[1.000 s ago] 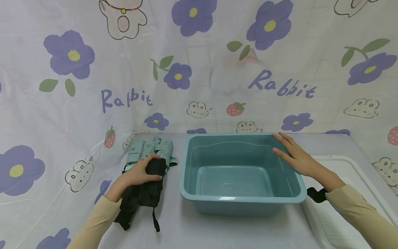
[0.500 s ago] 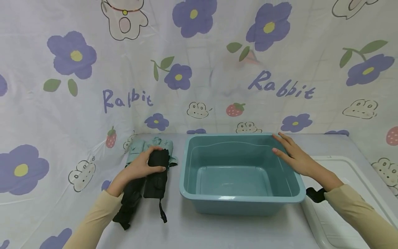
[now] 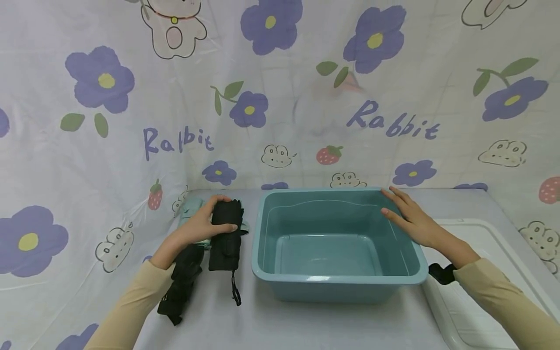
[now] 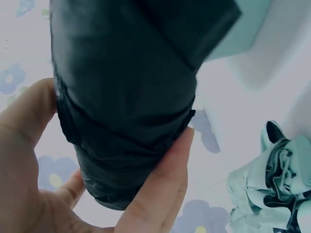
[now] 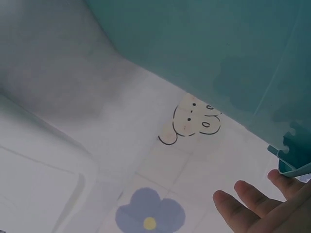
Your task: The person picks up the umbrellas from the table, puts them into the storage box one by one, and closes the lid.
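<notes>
Left hand (image 3: 199,226) curled round black folded bundle (image 3: 225,250) — just left of blue-green tub (image 3: 337,280), narrow strip of desk (image 3: 332,330) between bundle and tub's left rim. Tub's top open. Right hand (image 3: 413,221) spread, fingers nearly straight, touching right rim; white panel (image 3: 468,311) beside. Since earlier, bundle shifted toward tub and desk's far edge — right hand holding same place.

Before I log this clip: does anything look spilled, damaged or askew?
Nothing stands out: no spill or damage shows, and the blue tub stands upright. At most, a loose cord trails from the black bundle in the left hand.
</notes>
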Action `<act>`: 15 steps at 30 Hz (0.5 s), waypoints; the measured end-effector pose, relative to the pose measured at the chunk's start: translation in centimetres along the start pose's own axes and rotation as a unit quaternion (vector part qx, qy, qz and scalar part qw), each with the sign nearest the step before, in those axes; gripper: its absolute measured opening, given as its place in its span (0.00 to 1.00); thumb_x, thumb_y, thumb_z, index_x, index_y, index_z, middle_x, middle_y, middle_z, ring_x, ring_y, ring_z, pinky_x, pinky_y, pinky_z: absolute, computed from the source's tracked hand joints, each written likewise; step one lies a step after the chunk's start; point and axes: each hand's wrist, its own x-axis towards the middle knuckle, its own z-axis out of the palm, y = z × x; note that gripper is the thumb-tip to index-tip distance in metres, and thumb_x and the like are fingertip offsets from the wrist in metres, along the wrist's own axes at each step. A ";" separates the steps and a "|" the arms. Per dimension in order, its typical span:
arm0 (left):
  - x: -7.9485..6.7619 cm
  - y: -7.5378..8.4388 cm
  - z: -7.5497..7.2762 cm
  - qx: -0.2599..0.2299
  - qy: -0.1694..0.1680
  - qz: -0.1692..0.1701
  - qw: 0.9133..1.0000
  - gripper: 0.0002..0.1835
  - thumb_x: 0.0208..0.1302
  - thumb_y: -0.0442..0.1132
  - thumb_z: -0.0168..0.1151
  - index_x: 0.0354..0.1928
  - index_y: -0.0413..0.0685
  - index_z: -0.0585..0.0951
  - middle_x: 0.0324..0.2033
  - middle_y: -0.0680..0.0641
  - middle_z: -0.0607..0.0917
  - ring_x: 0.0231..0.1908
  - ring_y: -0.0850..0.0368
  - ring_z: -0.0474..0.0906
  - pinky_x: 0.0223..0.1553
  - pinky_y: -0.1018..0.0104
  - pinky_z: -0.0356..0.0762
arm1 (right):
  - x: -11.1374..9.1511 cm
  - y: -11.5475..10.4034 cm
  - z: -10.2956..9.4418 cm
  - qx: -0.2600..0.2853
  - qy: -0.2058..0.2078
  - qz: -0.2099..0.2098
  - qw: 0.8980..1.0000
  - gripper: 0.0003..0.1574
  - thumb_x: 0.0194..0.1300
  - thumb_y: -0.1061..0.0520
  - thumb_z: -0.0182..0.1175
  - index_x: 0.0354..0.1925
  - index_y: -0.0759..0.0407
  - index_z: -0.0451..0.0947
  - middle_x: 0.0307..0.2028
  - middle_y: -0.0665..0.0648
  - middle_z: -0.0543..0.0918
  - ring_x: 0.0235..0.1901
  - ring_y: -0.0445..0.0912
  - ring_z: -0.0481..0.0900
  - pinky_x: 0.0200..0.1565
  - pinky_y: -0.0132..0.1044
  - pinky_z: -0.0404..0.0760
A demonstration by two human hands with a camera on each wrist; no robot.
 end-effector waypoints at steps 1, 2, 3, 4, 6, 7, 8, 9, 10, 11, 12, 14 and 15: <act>0.1 0.2 0.0 -0.007 -0.001 -0.002 1.000 0.37 0.48 0.56 0.63 0.58 0.60 0.57 0.57 0.45 0.62 0.56 0.46 0.61 0.50 0.45 0.62 | 0.0 0.0 0.0 0.000 0.000 0.000 1.000 0.37 0.66 0.44 0.41 0.67 0.47 0.39 0.67 0.62 0.38 0.63 0.65 0.39 0.50 0.69 0.46; 0.2 0.4 -0.1 -0.015 -0.003 -0.003 1.000 0.37 0.48 0.55 0.63 0.58 0.60 0.57 0.56 0.44 0.63 0.54 0.46 0.63 0.49 0.47 0.65 | 0.0 0.1 0.0 0.000 0.000 0.001 1.000 0.37 0.66 0.44 0.41 0.67 0.47 0.39 0.67 0.62 0.38 0.63 0.65 0.39 0.50 0.69 0.46; 0.2 0.6 -0.2 -0.024 -0.006 -0.007 1.000 0.37 0.48 0.55 0.63 0.58 0.60 0.57 0.55 0.43 0.64 0.50 0.46 0.65 0.45 0.49 0.68 | 0.0 0.1 0.0 0.000 -0.001 0.002 1.000 0.37 0.66 0.44 0.41 0.67 0.46 0.39 0.67 0.62 0.38 0.63 0.65 0.39 0.50 0.69 0.46; 0.3 0.8 -0.2 -0.030 -0.009 -0.013 0.999 0.37 0.48 0.55 0.63 0.58 0.62 0.56 0.53 0.43 0.65 0.46 0.46 0.68 0.41 0.51 0.71 | 0.0 0.1 0.0 0.001 -0.001 0.003 1.000 0.37 0.66 0.44 0.41 0.67 0.46 0.39 0.67 0.62 0.38 0.63 0.65 0.39 0.50 0.69 0.46; 0.4 1.3 -0.4 -0.043 -0.016 -0.025 0.999 0.37 0.49 0.55 0.63 0.58 0.64 0.55 0.52 0.42 0.64 0.38 0.47 0.72 0.32 0.56 0.74 | 0.0 0.1 0.1 -0.001 -0.001 0.005 1.000 0.37 0.66 0.44 0.41 0.67 0.46 0.39 0.67 0.62 0.38 0.63 0.65 0.39 0.50 0.69 0.46; 0.4 1.6 -0.4 -0.050 -0.018 -0.032 0.998 0.37 0.48 0.55 0.63 0.58 0.65 0.55 0.52 0.42 0.64 0.34 0.47 0.73 0.28 0.57 0.74 | 0.0 0.1 0.1 -0.001 -0.001 0.005 1.000 0.37 0.66 0.43 0.41 0.67 0.47 0.39 0.67 0.62 0.38 0.63 0.65 0.39 0.50 0.69 0.46; 0.4 1.8 -0.4 -0.056 -0.019 -0.038 0.997 0.37 0.48 0.56 0.63 0.58 0.67 0.55 0.53 0.42 0.63 0.33 0.48 0.73 0.26 0.58 0.74 | 0.0 0.1 0.1 -0.001 -0.001 0.005 1.000 0.37 0.66 0.43 0.41 0.67 0.47 0.39 0.67 0.62 0.38 0.63 0.65 0.39 0.50 0.69 0.46; 0.5 2.1 -0.5 -0.064 -0.020 -0.043 0.997 0.37 0.48 0.56 0.63 0.58 0.68 0.54 0.53 0.42 0.63 0.31 0.48 0.74 0.25 0.58 0.74 | 0.0 0.1 0.1 -0.001 -0.001 0.006 1.000 0.37 0.66 0.43 0.41 0.67 0.48 0.39 0.67 0.62 0.38 0.63 0.65 0.39 0.50 0.69 0.46; 0.6 2.3 -0.5 -0.068 -0.020 -0.046 0.996 0.38 0.47 0.57 0.63 0.58 0.69 0.54 0.53 0.42 0.62 0.31 0.48 0.75 0.25 0.58 0.75 | 0.0 0.1 0.1 -0.001 -0.001 0.005 1.000 0.37 0.66 0.43 0.41 0.67 0.49 0.39 0.67 0.62 0.38 0.63 0.65 0.39 0.50 0.69 0.46; 0.7 2.5 -0.5 -0.078 -0.019 -0.047 0.996 0.38 0.47 0.57 0.63 0.58 0.70 0.54 0.54 0.42 0.62 0.32 0.49 0.75 0.26 0.58 0.75 | 0.0 0.1 0.1 0.000 -0.001 0.005 1.000 0.37 0.66 0.43 0.41 0.67 0.49 0.39 0.67 0.62 0.38 0.63 0.65 0.39 0.50 0.69 0.46; 0.8 2.7 -0.5 -0.090 -0.018 -0.048 0.995 0.38 0.47 0.57 0.63 0.58 0.71 0.54 0.54 0.42 0.62 0.32 0.49 0.76 0.26 0.57 0.76 | 0.0 0.1 0.1 0.001 -0.001 0.006 1.000 0.37 0.66 0.43 0.41 0.67 0.49 0.40 0.67 0.62 0.38 0.63 0.65 0.39 0.50 0.69 0.46; 1.0 3.0 -0.5 -0.109 -0.015 -0.049 0.993 0.38 0.47 0.57 0.63 0.58 0.72 0.54 0.54 0.41 0.61 0.34 0.48 0.77 0.28 0.57 0.76 | 0.0 0.0 0.1 0.003 0.000 0.006 1.000 0.37 0.66 0.44 0.41 0.67 0.49 0.40 0.67 0.63 0.38 0.63 0.65 0.39 0.50 0.69 0.46; 1.1 3.1 -0.5 -0.117 -0.015 -0.049 0.992 0.38 0.47 0.57 0.63 0.58 0.72 0.54 0.54 0.41 0.60 0.34 0.48 0.77 0.28 0.57 0.76 | 0.1 0.0 0.1 0.003 0.000 0.006 1.000 0.37 0.66 0.43 0.41 0.67 0.49 0.40 0.67 0.63 0.38 0.63 0.65 0.39 0.50 0.69 0.46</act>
